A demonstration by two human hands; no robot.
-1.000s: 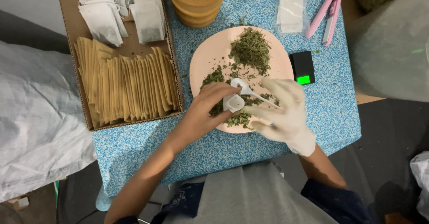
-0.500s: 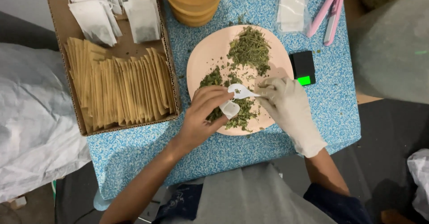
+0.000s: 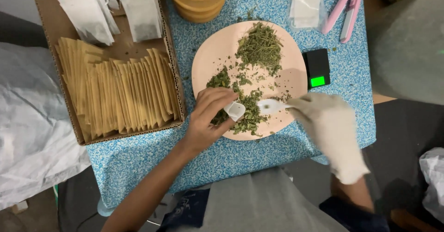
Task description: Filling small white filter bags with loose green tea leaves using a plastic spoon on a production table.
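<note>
Here, just below the frame's centre, the left hand [image 3: 208, 116] pinches a small white bag [image 3: 235, 110] with its mouth held open, thumb and fingers closed on its sides. The bag sits over the lower part of a pink plate [image 3: 210, 56], right above a patch of chopped green herbs [image 3: 249, 116]. Just to its right lies the bowl of a white spoon [image 3: 270, 105], carrying a few flecks of herb and not touching the bag. The right hand [image 3: 330, 125], in a pale glove and blurred, grips the spoon's handle from the lower right; its fingers are curled around the handle, though how each finger lies cannot be told.

A larger heap of dried herbs [image 3: 260, 47] fills the plate's upper part, with loose bits scattered between the 2 piles. The plate rests on a blue speckled table [image 3: 138, 162]. Touching the plate's right edge is a small black scale [image 3: 317, 68] with a green lit display. At top centre stands a wooden mortar [image 3: 199, 0]. At upper right lie clear pouches [image 3: 305, 3] and a pink sealer [image 3: 347, 10]. On the left, a cardboard box [image 3: 48, 33] holds a row of tan envelopes [image 3: 120, 91] and, above them, white filled bags [image 3: 88, 12].
</note>
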